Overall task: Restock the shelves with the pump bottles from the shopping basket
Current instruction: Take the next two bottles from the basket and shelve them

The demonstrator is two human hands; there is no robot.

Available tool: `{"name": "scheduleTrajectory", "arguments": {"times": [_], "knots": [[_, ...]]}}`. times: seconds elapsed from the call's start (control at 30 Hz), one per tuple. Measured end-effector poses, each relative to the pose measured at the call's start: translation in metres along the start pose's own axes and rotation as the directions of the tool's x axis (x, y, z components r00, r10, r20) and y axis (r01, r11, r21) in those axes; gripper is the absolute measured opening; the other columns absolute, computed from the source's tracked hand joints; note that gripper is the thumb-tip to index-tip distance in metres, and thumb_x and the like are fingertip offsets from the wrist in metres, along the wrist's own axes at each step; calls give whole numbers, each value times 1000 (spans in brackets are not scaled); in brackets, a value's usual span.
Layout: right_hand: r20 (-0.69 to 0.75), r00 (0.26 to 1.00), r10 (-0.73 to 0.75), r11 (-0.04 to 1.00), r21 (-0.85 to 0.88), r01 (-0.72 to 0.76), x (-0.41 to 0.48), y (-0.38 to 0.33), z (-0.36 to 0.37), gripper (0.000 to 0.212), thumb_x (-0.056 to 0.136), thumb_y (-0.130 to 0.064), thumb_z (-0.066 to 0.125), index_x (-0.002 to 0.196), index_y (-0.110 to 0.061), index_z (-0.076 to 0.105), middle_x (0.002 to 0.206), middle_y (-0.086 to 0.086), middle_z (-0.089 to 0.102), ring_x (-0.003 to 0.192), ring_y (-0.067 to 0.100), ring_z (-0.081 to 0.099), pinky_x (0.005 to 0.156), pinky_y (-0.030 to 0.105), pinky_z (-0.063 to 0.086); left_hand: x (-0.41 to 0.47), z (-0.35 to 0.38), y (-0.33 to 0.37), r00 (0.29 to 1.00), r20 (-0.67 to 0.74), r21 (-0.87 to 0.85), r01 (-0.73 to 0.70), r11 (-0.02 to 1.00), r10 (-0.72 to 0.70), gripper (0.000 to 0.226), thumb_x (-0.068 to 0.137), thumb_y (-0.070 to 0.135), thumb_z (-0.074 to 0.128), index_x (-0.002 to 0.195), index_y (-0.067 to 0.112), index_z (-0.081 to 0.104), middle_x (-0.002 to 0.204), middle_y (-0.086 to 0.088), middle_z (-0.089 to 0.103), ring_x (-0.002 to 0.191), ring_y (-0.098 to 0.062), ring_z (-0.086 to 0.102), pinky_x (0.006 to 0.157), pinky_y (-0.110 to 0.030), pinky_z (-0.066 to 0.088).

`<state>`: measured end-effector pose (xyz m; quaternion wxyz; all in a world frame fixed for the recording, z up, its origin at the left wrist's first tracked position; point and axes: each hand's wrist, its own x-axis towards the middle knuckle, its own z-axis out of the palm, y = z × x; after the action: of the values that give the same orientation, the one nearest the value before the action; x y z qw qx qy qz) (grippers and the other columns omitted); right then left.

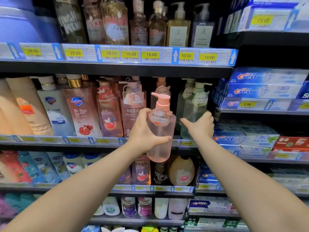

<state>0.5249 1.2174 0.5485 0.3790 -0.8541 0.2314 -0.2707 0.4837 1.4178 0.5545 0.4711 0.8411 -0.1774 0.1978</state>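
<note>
My left hand point(145, 131) grips a pink pump bottle point(163, 131) around its body and holds it upright in the air in front of the middle shelf point(93, 141). Behind it on that shelf stands a matching pink bottle point(161, 94) with a gap beside it. My right hand point(200, 125) reaches to the green pump bottles point(194, 108) just right of the gap, its fingers on the front one; whether they close around it is unclear. The shopping basket is out of view.
Rows of body wash and pump bottles fill the upper shelf point(117, 54) and the lower shelves point(150, 188). Crest toothpaste boxes point(264, 84) are stacked on the shelving at the right. Price tags line every shelf edge.
</note>
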Motion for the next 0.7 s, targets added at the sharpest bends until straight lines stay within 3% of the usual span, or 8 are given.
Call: {"name": "scheduleTrajectory", "arguments": {"times": [0.1, 0.2, 0.3, 0.4, 0.5, 0.57, 0.7], "knots": [[45, 999, -29, 999, 33, 27, -9, 4, -4, 92, 73, -52, 73, 139, -5, 29, 141, 17, 38, 128, 35, 39, 100, 47, 38, -1, 0, 0, 1000, 11, -11, 17, 1000, -17, 88, 47, 50, 82, 113, 43, 25, 114, 14, 43, 102, -10, 48, 75, -23, 39], [21, 997, -70, 994, 80, 68, -31, 10, -12, 72, 85, -39, 64, 143, -12, 30, 144, 12, 36, 129, 30, 39, 99, 45, 39, -2, -3, 3, 999, 42, -44, 34, 998, -32, 88, 50, 47, 83, 115, 40, 24, 115, 11, 48, 102, -14, 51, 78, -27, 41], [-12, 988, -156, 972, 175, 156, -61, 11, -23, 45, 90, -25, 58, 132, -16, 44, 133, 7, 46, 113, 18, 50, 94, 38, 44, -3, -8, 7, 998, 56, -63, 42, 997, -38, 86, 53, 47, 83, 114, 38, 22, 114, 8, 50, 99, -17, 53, 78, -30, 42], [83, 968, -236, 948, 239, 211, -96, 1, -32, 32, 90, -18, 55, 123, -19, 54, 124, 1, 55, 100, 8, 52, 88, 26, 43, -5, -18, 10, 995, 39, -60, 89, 994, -87, 81, 57, 49, 82, 108, 37, 20, 103, 12, 49, 92, -17, 52, 75, -32, 42], [271, 914, -303, 938, 255, 236, -132, -16, -37, 41, 88, -26, 63, 128, -24, 55, 123, -6, 56, 101, 1, 51, 90, 23, 43, -11, -32, 10, 989, 9, -102, 149, 984, -149, 88, 60, 48, 83, 119, 21, 23, 101, 11, 44, 93, -15, 47, 76, -29, 39], [345, 873, -345, 938, 143, 314, -157, -25, -36, 59, 81, -37, 69, 135, -28, 47, 124, -7, 52, 103, 1, 49, 90, 25, 45, -21, -42, 12, 982, 14, -117, 186, 975, -186, 96, 61, 48, 83, 125, 12, 22, 105, 3, 44, 93, -17, 46, 76, -29, 39], [274, 914, -300, 931, -124, 343, -196, -34, -26, 87, 68, -45, 74, 142, -23, 33, 135, 3, 45, 120, 22, 48, 89, 36, 47, -47, -58, 20, 981, 47, -82, 193, 978, -190, 85, 57, 54, 82, 108, 20, 22, 85, 13, 42, 84, -19, 52, 77, -38, 48]]}}
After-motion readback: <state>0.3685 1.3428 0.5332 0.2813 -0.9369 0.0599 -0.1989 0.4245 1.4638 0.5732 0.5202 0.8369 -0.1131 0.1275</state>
